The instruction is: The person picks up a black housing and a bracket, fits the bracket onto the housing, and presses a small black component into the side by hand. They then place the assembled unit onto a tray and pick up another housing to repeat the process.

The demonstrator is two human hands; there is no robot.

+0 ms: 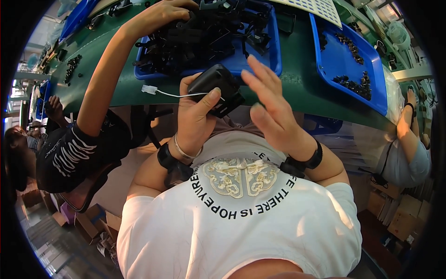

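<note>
My left hand point(197, 111) grips a black plastic housing point(214, 83) in front of my chest, the thumb lying across its near side. A thin white cable point(174, 96) runs left from the housing and ends in a small white connector point(149, 89). Just right of the housing, my right hand point(276, 109) is raised with fingers stretched out and nothing in it. Its fingertips look close to the housing; whether they touch it I cannot tell. Beyond both hands, a blue tray point(267, 60) carries a heap of black plastic parts point(186, 46).
A co-worker's arm point(104, 76) reaches from the left into the heap. At right on the green table point(297, 86) stands another blue tray point(334, 67) with small dark parts. A perforated white panel point(320, 8) lies behind it. Another person's arm point(406, 123) is at far right.
</note>
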